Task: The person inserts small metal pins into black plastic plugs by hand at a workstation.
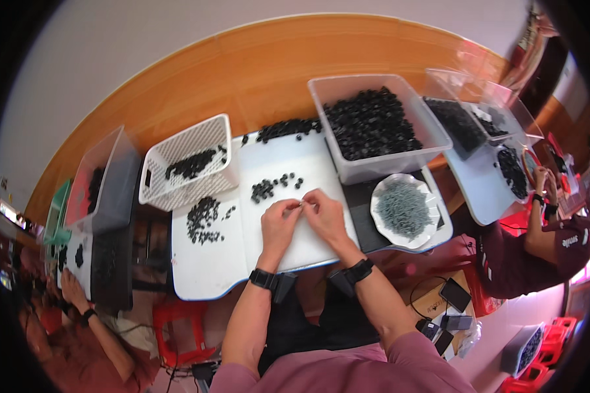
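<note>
**Small part (301, 204) at your fingertips: pinch lightly, work over the white**

The small part sits where your two hands meet, above the white worktop (210, 267) and just on your side of a loose cluster of black pieces (263, 190). Your left hand (278, 227) and right hand (326, 217) both look closed in a fingertip pinch on it; it is too small here to tell its shape or which way it faces.

To handle it well, let one hand hold it firm while the other makes the fine adjustments, and press no harder than you need, since so small a thing could spring away. Stay low over the pale surface, where a dropped dark piece would show up, rather than over the black mat (368, 227) to your right. Mind your right elbow near the scalloped plate (378, 217) heaped with grey-green bits (403, 208); a knock could scatter them.
</note>
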`<state>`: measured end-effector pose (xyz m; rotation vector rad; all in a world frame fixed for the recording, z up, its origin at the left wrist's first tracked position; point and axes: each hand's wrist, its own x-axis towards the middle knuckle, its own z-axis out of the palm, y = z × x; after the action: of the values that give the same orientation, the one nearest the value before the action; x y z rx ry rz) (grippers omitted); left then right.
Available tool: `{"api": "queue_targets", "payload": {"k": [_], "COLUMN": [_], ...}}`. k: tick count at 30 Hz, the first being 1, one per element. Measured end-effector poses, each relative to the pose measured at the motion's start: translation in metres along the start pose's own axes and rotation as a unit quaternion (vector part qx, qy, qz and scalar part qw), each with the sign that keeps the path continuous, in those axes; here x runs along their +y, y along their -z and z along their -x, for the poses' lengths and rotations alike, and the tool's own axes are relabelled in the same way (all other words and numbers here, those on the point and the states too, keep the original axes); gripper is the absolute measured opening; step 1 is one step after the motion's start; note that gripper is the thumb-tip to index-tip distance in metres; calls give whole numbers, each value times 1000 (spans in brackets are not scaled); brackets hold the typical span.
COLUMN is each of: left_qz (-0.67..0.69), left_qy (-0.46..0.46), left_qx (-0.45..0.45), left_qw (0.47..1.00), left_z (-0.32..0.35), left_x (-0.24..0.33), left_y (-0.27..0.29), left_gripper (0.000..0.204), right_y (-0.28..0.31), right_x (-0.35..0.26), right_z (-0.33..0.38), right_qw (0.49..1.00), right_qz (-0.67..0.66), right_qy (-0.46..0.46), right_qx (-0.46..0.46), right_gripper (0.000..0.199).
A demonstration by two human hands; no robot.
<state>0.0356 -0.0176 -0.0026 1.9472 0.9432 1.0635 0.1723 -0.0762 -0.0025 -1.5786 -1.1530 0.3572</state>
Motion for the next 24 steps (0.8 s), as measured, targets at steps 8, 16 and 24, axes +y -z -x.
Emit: {"api": "queue_targets", "payload": {"k": [8,16,24], "left_qz": [-4,-2,-90], "left_qy": [-5,-23,-118], "left_qx": [7,-6,-43], "left_qw": [1000,1000,988], "left_z": [-4,-6,-8], "left_x": [-1,1,9], "left_y": [-2,0,1], "left_gripper": [17,9,7], "right_y": [23,157,133], "right_x": [-29,-146,-38], "right_z": [4,-114,-236], "right_qw": [998,993,901], "right_qz": [-28,7,235], "right_qy": [56,114,50], "right_qx": [28,-21,-363], "right_gripper": [10,13,61]}}
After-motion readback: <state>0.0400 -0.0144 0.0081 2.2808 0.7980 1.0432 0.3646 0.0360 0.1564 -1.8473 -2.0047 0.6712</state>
